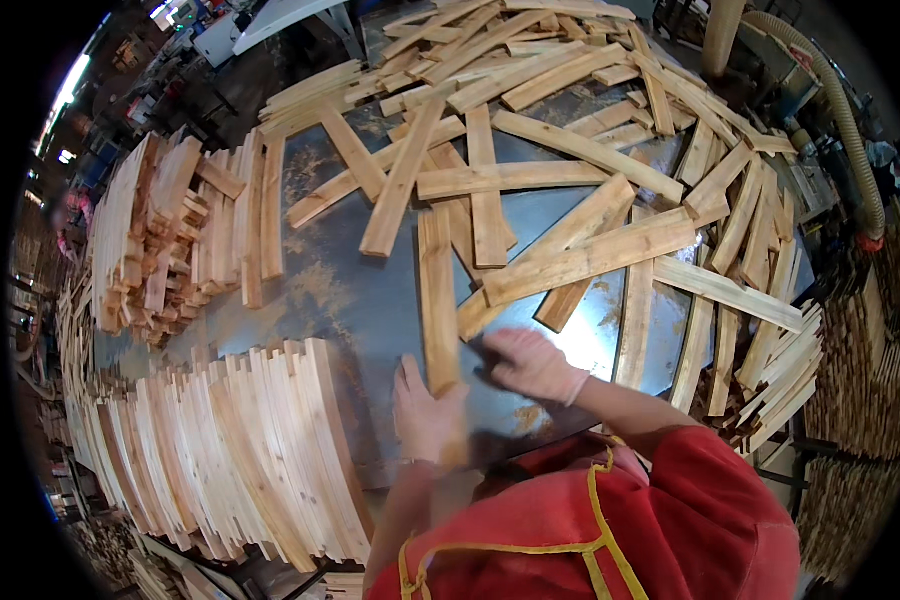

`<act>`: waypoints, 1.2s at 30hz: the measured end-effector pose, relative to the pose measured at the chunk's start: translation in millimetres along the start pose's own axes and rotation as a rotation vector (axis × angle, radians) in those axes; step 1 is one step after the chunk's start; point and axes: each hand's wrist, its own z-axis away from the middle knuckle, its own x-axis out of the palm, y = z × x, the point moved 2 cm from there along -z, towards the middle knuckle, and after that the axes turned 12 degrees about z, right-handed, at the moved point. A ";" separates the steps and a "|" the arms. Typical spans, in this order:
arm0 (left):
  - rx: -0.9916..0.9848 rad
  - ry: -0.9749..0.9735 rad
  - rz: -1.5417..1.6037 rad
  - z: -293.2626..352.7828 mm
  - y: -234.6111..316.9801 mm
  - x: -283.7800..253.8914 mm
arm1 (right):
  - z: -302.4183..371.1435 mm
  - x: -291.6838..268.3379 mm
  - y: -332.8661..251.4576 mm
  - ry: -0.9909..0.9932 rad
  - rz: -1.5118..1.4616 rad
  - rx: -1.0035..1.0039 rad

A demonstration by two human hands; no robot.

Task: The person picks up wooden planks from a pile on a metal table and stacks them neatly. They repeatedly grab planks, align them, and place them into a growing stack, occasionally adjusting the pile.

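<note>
A narrow wooden board (437, 300) points away from me, its near end in my left hand (425, 412). The left thumb lies along the board's left side; the other fingers are partly hidden and blurred. To the right, my right hand (535, 365) is over the metal tabletop, bent at the fingers and smeared by motion. Its fingertips are close to the near end of a slanted board (570, 228), and whether they touch anything cannot be made out. Another board (600, 255) crosses over that one.
Loose boards (510, 70) pile up across the far side of the metal table (320, 300). Neat rows of pale boards (240, 440) stand at the near left, with a stacked heap (160, 230) beyond them. A ribbed hose (850, 130) hangs at the far right.
</note>
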 end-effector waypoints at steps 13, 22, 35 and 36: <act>-0.157 -0.053 -0.366 -44.2 -28.3 15.1 | -1.5 -122.9 236.8 -0.150 0.685 0.262; -0.025 0.107 -0.980 66.1 -162.9 -60.2 | 14.8 -60.9 57.5 -0.196 -0.487 0.467; -0.095 -0.033 -0.290 71.6 -103.2 -19.7 | -0.8 69.0 -121.9 -0.501 -0.401 0.103; -0.068 -0.035 -0.348 70.5 -100.9 -22.4 | 9.6 57.5 -99.0 -0.426 -0.339 0.106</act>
